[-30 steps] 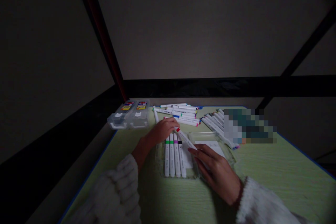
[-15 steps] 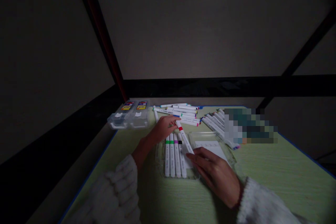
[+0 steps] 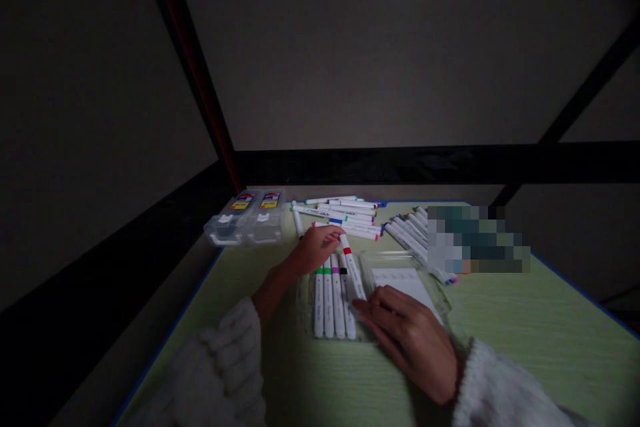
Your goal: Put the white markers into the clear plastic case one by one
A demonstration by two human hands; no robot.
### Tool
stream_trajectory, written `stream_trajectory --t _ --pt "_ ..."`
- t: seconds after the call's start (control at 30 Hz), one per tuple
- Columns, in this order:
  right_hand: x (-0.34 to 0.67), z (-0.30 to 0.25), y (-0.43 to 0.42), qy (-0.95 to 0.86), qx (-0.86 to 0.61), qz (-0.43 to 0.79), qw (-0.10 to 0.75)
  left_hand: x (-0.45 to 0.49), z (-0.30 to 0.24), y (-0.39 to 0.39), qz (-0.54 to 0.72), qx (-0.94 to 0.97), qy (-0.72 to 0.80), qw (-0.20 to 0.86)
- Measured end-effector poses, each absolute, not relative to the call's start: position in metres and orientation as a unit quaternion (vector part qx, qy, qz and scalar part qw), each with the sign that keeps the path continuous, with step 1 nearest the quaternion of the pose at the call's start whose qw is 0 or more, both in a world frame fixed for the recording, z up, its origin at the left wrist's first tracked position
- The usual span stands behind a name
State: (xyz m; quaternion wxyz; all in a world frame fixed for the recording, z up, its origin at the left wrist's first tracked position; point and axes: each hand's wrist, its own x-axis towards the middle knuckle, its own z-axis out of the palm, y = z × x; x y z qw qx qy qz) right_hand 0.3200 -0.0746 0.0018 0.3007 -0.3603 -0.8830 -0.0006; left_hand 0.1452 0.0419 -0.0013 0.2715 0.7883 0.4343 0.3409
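Note:
A white marker with a red band slants over an open clear plastic case. My left hand pinches its far end, and my right hand grips its near end. Beside it, several white markers lie side by side in the case's left half, with green, purple and black bands. The right half of the case holds a white sheet, partly covered by my right hand.
Loose white markers are scattered at the table's far side. Another group of markers lies to the right, next to a pixelated patch. Two clear cases with handles stand at the far left of the green table.
The red-banded marker has come down and slightly nearer, toward the case beside the black-banded one. Both hands have lowered a little with it.

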Motion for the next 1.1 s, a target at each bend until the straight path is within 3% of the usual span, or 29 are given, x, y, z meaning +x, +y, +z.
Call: stream_trajectory --t 1.1 --pt "0.314 -0.002 -0.078 -0.905 -0.335 -0.029 0.26 0.147 -0.014 0.04 0.296 0.811 0.415 0.286"
